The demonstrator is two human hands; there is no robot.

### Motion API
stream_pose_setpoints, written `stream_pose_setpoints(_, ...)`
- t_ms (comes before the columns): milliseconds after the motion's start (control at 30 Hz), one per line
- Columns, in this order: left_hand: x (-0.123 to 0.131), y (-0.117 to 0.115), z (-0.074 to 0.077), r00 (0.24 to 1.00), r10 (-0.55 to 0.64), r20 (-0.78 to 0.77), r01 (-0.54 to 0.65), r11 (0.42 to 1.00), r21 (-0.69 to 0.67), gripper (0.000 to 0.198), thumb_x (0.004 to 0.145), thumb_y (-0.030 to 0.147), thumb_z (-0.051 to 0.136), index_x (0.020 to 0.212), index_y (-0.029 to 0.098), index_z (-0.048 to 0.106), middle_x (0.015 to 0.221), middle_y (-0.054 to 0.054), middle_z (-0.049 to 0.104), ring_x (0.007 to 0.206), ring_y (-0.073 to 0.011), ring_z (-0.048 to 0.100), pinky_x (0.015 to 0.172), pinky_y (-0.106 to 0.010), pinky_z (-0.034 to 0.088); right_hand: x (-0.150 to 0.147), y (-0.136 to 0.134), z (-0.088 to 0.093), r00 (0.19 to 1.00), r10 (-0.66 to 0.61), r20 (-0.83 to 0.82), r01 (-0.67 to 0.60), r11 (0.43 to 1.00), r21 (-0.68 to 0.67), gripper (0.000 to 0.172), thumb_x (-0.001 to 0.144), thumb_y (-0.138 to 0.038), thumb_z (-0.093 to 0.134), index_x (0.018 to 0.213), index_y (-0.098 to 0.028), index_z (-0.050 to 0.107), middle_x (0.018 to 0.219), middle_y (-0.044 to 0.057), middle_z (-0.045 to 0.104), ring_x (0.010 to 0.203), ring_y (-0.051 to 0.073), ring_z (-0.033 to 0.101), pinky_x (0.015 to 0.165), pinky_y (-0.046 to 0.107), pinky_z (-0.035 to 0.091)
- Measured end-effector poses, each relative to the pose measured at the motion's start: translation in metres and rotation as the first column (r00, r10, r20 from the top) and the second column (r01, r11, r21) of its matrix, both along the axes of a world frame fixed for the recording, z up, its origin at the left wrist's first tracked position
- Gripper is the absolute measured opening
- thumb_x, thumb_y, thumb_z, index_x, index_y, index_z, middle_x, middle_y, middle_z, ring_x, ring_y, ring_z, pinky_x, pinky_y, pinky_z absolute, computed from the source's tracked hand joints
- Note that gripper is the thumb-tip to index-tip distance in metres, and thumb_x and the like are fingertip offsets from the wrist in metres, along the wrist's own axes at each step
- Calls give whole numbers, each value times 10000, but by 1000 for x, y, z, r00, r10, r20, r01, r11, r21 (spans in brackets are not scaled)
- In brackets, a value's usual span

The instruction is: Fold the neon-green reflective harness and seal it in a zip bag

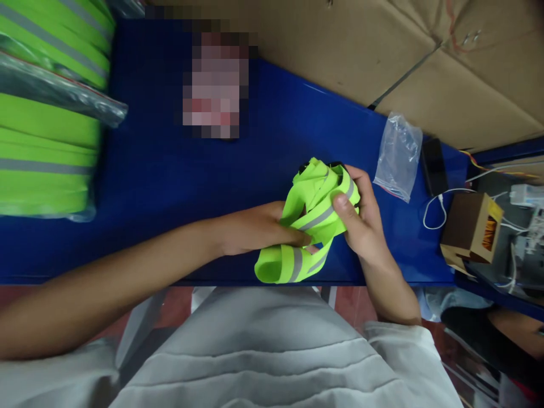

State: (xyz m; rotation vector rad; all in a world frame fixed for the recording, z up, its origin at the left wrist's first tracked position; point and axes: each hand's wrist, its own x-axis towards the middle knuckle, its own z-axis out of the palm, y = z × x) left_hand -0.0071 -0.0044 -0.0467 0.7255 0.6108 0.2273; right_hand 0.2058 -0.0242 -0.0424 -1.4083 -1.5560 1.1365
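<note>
A neon yellow-green reflective strap (314, 218) with grey stripes is bunched in loops above the blue table, close to its front edge. My right hand (361, 218) grips the folded bundle from the right, with the thumb pressed on top and the fingers behind it. From the left, my left hand (259, 228) reaches into the loops and holds the band; some of its fingers are hidden by the fabric. One loop hangs below my left hand. Small black parts show at the bundle's upper edge.
Bagged stacks of neon reflective gear (46, 153) lie at the left. Cardboard boxes (340, 51) line the back. A clear plastic bag (398, 156), a black phone-like object (434, 167), a small brown box (470, 226) and white cables are at the right of the blue table (170, 175).
</note>
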Motion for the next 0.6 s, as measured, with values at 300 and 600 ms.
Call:
stream_pose_setpoints(300,4,-5,-6,996,7,-94,17,968,251,303,917,387,686,1126,169,708,1096,-59,767,978,-217,727,841,-312,581,2,5,0,970,-105,218,5,908,418,532,936,-455,687,1410,-295,505,1338,70,603,1217,282,633,1044,477,554)
stream_pose_setpoints(600,5,-11,-7,867,478,-142,-264,681,683,758,885,430,746,1542,255,409,1459,-95,586,1218,-278,652,1030,-380,533,10,15,-4,935,-199,294,35,875,483,502,953,-479,644,1389,-274,503,1344,81,588,1237,281,619,1050,501,558)
